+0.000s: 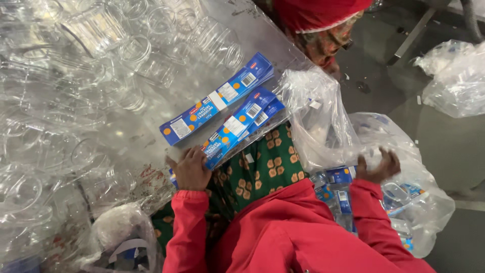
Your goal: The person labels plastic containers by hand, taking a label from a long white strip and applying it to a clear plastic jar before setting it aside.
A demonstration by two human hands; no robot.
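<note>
My left hand rests on the near end of a stack of flat blue label strips at the edge of the metal table, fingers closed over the strip end. A second stack of blue label strips lies just beyond it. My right hand reaches into a big clear plastic bag beside my lap, fingers curled and spread, with nothing clearly held. Labelled clear jars with blue strips lie inside that bag. Both sleeves are red.
Several empty clear plastic jars crowd the table's left and far side. Another person in a red head covering sits beyond the table. More plastic bags lie at right and lower left. Grey floor at right.
</note>
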